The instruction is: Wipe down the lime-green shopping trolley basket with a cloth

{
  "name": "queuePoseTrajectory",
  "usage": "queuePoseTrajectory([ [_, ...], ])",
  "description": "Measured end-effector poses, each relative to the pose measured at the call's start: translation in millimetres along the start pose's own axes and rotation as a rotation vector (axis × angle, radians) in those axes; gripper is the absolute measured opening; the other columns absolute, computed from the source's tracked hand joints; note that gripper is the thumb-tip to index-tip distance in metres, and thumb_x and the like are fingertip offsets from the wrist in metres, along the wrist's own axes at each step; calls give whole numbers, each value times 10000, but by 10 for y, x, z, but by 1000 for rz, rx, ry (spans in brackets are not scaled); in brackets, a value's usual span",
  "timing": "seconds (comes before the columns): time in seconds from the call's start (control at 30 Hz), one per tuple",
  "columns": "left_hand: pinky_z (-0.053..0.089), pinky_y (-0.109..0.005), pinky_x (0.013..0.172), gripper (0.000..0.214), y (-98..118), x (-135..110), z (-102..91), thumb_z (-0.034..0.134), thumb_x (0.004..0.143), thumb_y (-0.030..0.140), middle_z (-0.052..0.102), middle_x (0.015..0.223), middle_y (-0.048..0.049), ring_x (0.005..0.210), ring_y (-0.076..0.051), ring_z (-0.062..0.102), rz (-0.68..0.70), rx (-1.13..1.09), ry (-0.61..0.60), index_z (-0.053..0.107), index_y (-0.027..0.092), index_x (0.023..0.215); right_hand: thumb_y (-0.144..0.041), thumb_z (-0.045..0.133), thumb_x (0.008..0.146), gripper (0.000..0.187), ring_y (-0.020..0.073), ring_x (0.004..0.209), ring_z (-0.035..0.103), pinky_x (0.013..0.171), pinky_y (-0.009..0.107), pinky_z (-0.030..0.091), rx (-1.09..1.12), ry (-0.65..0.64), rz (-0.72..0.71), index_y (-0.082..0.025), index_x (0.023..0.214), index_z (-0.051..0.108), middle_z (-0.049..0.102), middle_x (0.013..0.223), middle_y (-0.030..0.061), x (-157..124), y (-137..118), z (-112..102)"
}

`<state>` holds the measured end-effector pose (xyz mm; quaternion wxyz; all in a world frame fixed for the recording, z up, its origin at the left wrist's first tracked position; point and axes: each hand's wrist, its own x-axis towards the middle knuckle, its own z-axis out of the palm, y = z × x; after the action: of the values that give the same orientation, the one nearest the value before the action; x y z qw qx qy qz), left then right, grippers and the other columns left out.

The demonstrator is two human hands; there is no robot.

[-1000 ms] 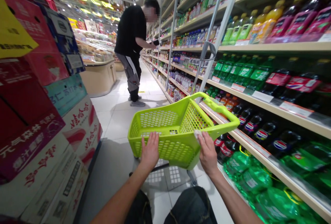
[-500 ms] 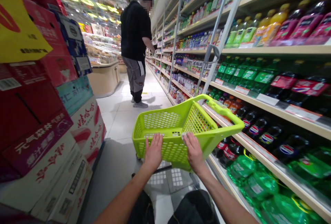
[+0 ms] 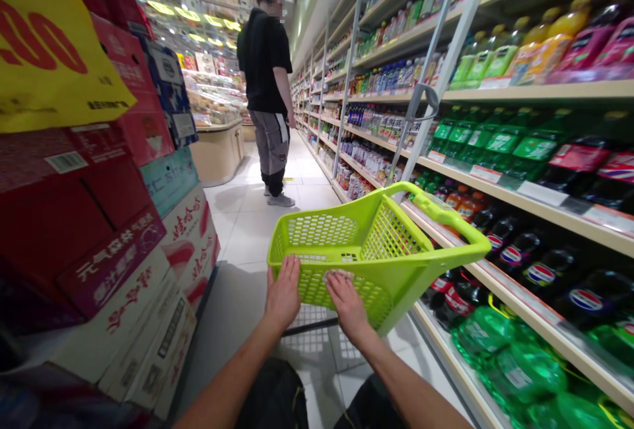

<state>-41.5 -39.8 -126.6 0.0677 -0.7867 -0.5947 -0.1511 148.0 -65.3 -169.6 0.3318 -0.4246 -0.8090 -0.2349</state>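
Observation:
A lime-green shopping cart (image 3: 436,270) with perforated basket walls stands in front of me, its looped handle to the right. My left hand (image 3: 283,290) lies against the basket's near wall toward its left end, fingers stretched up to the rim. My right hand (image 3: 348,303) presses a small pale cloth (image 3: 341,275) flat on the same wall, below the rim; the fingers cover most of the cloth. The basket's visible floor holds nothing I can make out.
Shelves (image 3: 535,195) of drink bottles run along the right side. Stacked drink cartons (image 3: 113,218) with a yellow price sign (image 3: 54,53) stand close on the left. A person (image 3: 267,86) stands farther up the aisle. A grey metal pole with a handle (image 3: 421,102) leans by the shelves.
My right hand has moved the cloth from the rim down and left onto the wall. My left hand has shifted left along the rim. The person's arm has dropped to their side.

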Motion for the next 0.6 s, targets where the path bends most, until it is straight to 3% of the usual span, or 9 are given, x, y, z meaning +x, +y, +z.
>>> queuePoseTrajectory([
  [0.13, 155, -527, 1038, 654, -149, -49, -13, 306, 679, 36, 269, 1409, -92, 1303, -205, 222, -65, -3, -16, 269, 104, 1329, 23, 305, 774, 496, 177, 1253, 324, 945, 394, 406, 22, -59, -45, -145, 1200, 497, 555, 1190, 91, -93, -180, 98],
  [0.33, 169, -495, 1048, 658, -230, -75, -51, 325, 666, 37, 281, 1405, -96, 1304, -201, 220, -11, -54, -49, 293, 108, 1319, -40, 317, 821, 429, 226, 1286, 249, 966, 443, 365, 12, 22, -45, -122, 1205, 489, 473, 1276, 111, 425, -316, 143],
  [0.5, 150, -511, 1047, 670, -394, -157, -55, 303, 655, -6, 293, 1397, -111, 1296, -198, 245, -117, -83, -56, 289, 96, 1317, -88, 363, 845, 329, 221, 1205, 392, 901, 401, 436, 24, -34, -200, -124, 1101, 565, 568, 1170, 91, 133, -411, 367],
  [0.6, 163, -490, 1050, 691, -456, -177, -75, 306, 638, -25, 290, 1400, -107, 1297, -185, 243, -125, -146, -86, 287, 100, 1317, -83, 371, 842, 351, 231, 1236, 344, 935, 413, 409, 51, -46, -196, -120, 1152, 530, 519, 1233, 91, 232, -518, 369],
])
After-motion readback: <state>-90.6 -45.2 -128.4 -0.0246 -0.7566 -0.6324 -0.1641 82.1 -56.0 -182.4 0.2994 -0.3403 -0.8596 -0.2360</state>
